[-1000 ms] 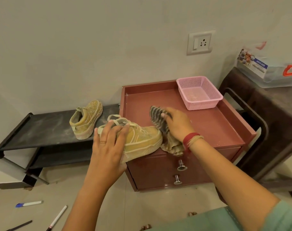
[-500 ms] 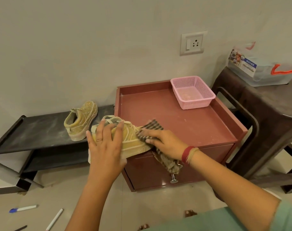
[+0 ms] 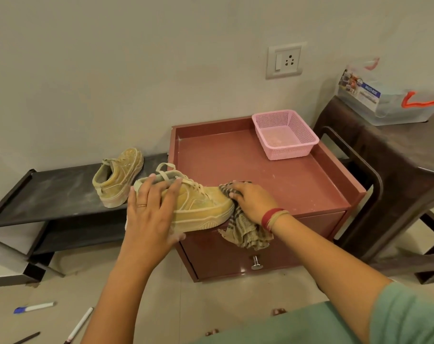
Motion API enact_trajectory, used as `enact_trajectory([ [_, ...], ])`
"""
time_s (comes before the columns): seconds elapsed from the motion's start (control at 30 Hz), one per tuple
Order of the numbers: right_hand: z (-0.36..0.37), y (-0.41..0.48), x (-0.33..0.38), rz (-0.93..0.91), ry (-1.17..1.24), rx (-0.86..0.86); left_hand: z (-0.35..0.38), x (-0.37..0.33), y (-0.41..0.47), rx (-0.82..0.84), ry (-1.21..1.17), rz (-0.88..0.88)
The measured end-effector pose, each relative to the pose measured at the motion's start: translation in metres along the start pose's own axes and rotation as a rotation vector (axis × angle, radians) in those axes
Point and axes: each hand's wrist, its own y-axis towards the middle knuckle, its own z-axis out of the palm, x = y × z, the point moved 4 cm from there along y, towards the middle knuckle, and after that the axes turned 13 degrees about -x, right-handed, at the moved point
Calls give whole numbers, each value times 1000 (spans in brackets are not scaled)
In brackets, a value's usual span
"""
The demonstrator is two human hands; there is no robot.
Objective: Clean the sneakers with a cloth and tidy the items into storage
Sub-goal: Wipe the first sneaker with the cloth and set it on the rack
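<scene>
A dusty yellow sneaker lies on the front left corner of the maroon drawer cabinet, toe pointing right. My left hand grips its heel and collar from above. My right hand holds a striped brown cloth against the sneaker's toe; the cloth hangs down over the cabinet's front. The second yellow sneaker stands on the black low shoe rack to the left, toe toward the wall.
A pink mesh basket sits at the cabinet's back right. A dark plastic table with a clear storage box stands on the right. Pens lie on the floor at lower left. A drawer knob shows below the cloth.
My right hand with the cloth moved from the cabinet top onto the sneaker's upper, then slid right to the toe. My left hand kept hold of the heel.
</scene>
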Motion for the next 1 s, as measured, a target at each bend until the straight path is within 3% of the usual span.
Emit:
enact_trajectory([
  [0.1,-20,8,2,114,194,-155,-4,1,0,-41,-5,-14],
  [0.2,-39,1,16,32,359,-220,-5,-1,2,-80,-27,-53],
  [0.37,2,-28,26,-298,-48,53,-5,-4,1,-95,-54,-70],
  [0.47,2,-10,8,-214,-152,-31,-6,-6,1,-113,-71,-86],
  [0.53,1,-5,6,-111,-65,-81,-5,-7,-1,-117,-65,-84],
  [0.67,13,-24,38,-253,195,-13,-4,-7,-2,-105,-84,-113],
  [0.83,9,-6,14,-129,51,-56,0,2,2,-49,-229,-225],
  [1.0,11,-15,41,-14,490,-115,-2,10,0,-20,-319,-313],
])
